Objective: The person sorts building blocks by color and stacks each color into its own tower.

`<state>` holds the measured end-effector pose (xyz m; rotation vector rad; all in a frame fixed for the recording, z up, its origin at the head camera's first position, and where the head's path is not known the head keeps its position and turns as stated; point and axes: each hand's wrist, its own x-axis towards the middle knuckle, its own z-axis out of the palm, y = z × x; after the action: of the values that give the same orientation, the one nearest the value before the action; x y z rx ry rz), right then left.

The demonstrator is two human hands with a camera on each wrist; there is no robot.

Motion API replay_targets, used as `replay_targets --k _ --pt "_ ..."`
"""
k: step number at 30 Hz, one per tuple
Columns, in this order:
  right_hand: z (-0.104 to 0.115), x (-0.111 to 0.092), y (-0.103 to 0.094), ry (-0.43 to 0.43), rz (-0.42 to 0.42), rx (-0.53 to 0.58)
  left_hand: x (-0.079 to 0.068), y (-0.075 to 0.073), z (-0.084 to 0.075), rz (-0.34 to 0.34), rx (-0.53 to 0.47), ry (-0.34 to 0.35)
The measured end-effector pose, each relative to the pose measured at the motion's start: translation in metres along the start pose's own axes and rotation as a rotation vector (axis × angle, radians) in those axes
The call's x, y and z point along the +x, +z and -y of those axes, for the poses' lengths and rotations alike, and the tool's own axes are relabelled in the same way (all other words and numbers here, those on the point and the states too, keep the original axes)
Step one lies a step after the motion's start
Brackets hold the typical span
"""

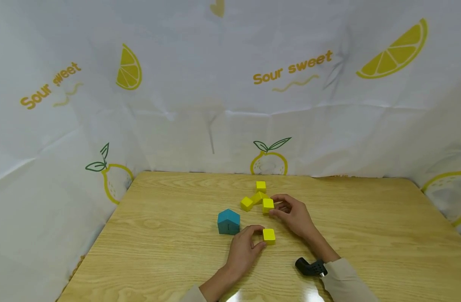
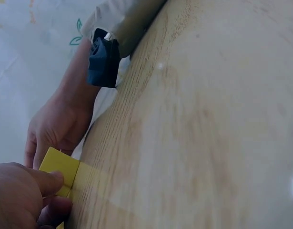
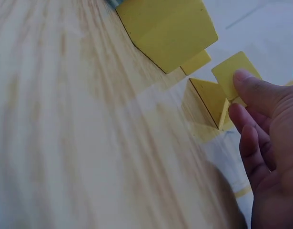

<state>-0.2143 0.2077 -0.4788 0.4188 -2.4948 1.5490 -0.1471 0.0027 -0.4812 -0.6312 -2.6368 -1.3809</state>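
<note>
My left hand (image 1: 243,251) pinches a yellow cube (image 1: 269,236) at its left side, close to the tabletop. In the left wrist view the thumb lies against the face of that yellow cube (image 2: 63,164). Farther off, my right hand (image 1: 292,213) pinches another yellow cube (image 1: 268,205) between thumb and fingers. Beside this cube is a yellow triangular block (image 1: 259,198), also seen with its sloping sides in the right wrist view (image 3: 208,98). Whether the right hand's cube touches the table, I cannot tell. A blue house-shaped block (image 1: 228,222) stands left of both hands.
A yellow cube (image 1: 247,204) sits left of the triangular block, and one more yellow cube (image 1: 261,186) behind it. The wooden table (image 1: 151,251) runs back to a white cloth (image 1: 185,138) printed with lemons. A black device (image 1: 309,267) is worn on the right wrist.
</note>
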Motion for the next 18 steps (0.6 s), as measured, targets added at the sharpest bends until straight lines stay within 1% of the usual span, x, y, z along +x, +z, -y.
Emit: replay_targets --k 5,9,16,18 --pt "0.004 -0.002 -0.004 0.005 -0.014 -0.001 0.000 0.000 0.000 -0.002 0.000 0.006" --pt "0.011 -0.005 -0.007 0.011 -0.020 -0.011 -0.001 0.001 0.000 -0.001 -0.003 0.004" --pt "0.047 -0.016 -0.013 0.019 0.004 0.031 -0.001 0.001 0.000 -0.011 -0.004 0.015" --pt "0.050 -0.018 -0.015 0.016 0.012 0.036 -0.001 0.001 0.000 -0.017 -0.001 0.015"
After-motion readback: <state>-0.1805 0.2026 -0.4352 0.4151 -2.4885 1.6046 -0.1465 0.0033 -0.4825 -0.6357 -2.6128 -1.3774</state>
